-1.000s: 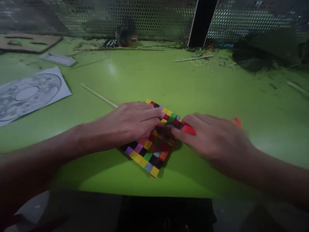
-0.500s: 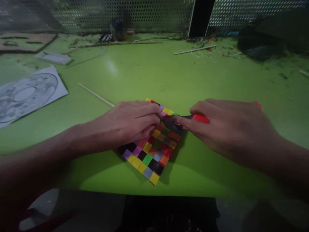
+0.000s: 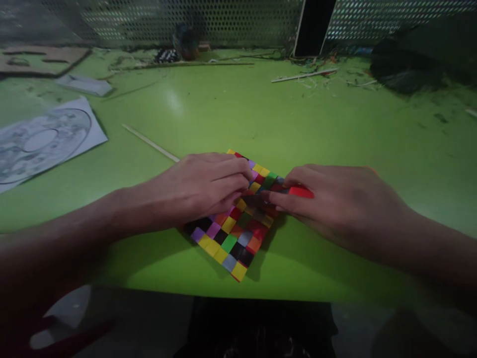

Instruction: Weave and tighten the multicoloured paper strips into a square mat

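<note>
A small mat woven from multicoloured strips (image 3: pixel 231 233) lies at a slant near the front of the green table. My left hand (image 3: pixel 212 186) rests on its upper left part, fingers curled together and pressing it down. In my right hand (image 3: pixel 331 196) is a knife with a red handle (image 3: pixel 301 192), gripped with the thumb along it. Its dark blade (image 3: pixel 253 200) points left across the weave, close to my left fingertips. Most of the handle is hidden inside the hand.
A thin pale strip (image 3: pixel 149 141) lies beyond my left hand. At the left are a printed paper (image 3: pixel 74 139), a folded white piece (image 3: pixel 85 85) and cut cardboard (image 3: pixel 40 62). Another stick (image 3: pixel 303 75) and scraps lie near the perforated metal back panel (image 3: pixel 242 22).
My right hand has moved left and slightly down with the knife, so the blade is lower on the weave. My left hand stays on the mat. The view has shifted slightly.
</note>
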The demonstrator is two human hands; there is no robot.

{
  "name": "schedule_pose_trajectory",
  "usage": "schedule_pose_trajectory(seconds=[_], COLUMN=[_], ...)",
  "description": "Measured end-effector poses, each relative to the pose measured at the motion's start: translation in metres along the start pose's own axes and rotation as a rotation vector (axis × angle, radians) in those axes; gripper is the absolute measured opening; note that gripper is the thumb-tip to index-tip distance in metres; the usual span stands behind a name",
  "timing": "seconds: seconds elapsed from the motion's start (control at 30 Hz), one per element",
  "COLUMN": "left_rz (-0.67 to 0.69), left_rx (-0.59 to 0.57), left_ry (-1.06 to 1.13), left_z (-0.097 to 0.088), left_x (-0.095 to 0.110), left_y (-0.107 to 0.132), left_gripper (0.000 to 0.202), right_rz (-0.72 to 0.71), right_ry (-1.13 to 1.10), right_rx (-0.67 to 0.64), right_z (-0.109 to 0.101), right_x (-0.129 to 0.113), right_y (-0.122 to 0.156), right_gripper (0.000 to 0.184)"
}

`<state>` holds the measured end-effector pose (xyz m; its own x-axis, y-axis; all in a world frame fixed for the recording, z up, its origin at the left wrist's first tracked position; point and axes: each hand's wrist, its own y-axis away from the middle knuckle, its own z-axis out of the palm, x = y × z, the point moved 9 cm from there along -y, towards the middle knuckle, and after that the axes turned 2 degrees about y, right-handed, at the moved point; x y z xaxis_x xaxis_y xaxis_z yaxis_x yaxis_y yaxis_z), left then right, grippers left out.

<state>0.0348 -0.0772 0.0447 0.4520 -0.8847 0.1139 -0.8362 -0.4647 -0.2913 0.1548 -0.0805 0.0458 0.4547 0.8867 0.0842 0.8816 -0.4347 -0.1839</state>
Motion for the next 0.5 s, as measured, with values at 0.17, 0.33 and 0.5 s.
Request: schedule_pose_trajectory(seconds=[0.17,0.33,0.5], left_rz=[0.012,0.009,0.01], left_rx=[-0.001,0.0,-0.017], left_ry=[-0.033,-0.011,-0.003], left_z=[0.003,0.0,-0.001], left_x=[0.001,0.001,0.002], left_y=[0.001,0.001,0.001], left_gripper=[0.025,0.025,0.024], right_rz=[0.009,-0.008,-0.003], right_ry=[0.01,0.137,0.172], right_rx=[-0.006,0.075,0.092], right_z=[0.0,-0.005,-0.007], right_x=[-0.006,-0.014,-0.017], right_y=[0.0,-0.001,-0.002], right_gripper=[0.037,0.034,0.034])
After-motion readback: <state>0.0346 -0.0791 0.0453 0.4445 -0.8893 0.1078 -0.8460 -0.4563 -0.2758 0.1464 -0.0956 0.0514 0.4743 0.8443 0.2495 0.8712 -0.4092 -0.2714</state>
